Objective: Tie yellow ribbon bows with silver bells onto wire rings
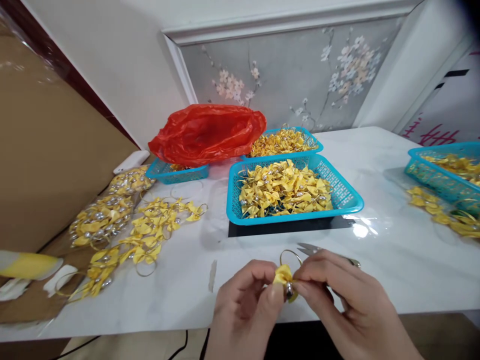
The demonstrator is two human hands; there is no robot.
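Adjusting yellow bow, apparently, near side of middle blue basket; left hand, right hand both pinching bow at fingertips. Scissors also basket's near side. Next move seemingly calls for steady finger pressure.

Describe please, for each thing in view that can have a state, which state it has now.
Left hand: pinching the yellow bow
Right hand: pinching it too
Yellow bow: held between the fingertips
Scissors: blades slightly parted, partly hidden by the right hand
Red bag: mouth open
Front basket: uncovered, heaped with bows
Left basket: partly covered by the bag
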